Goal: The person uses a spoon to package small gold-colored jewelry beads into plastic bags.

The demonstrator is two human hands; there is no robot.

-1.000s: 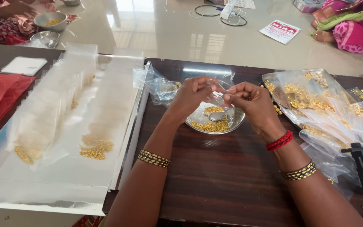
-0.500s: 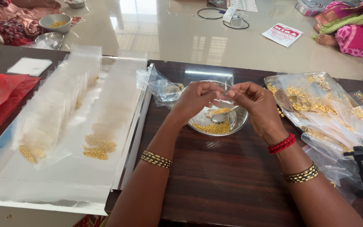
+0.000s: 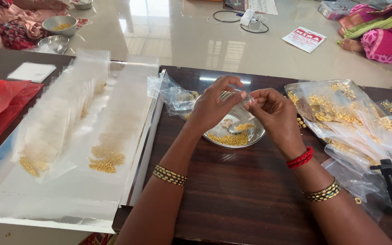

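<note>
A small clear plastic pouch (image 3: 237,96) is being held level above a shallow steel dish (image 3: 255,134), pinched at both ends. The dish is sitting on the dark table (image 3: 232,190), near the centre, holding small gold beads (image 3: 227,139) heaped along its near-left edge.

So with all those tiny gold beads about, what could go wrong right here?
1. The small clear pouch is pinched between the left hand and the right hand above the steel dish; a slip could scatter beads over the dark table.
2. The filled pouches lie loosely overlapped on the white sheet; a forearm sweeping sideways might knock them out of order.
3. The dish sits close to the bags of gold pieces, so spilled beads might get lost among them.
</note>
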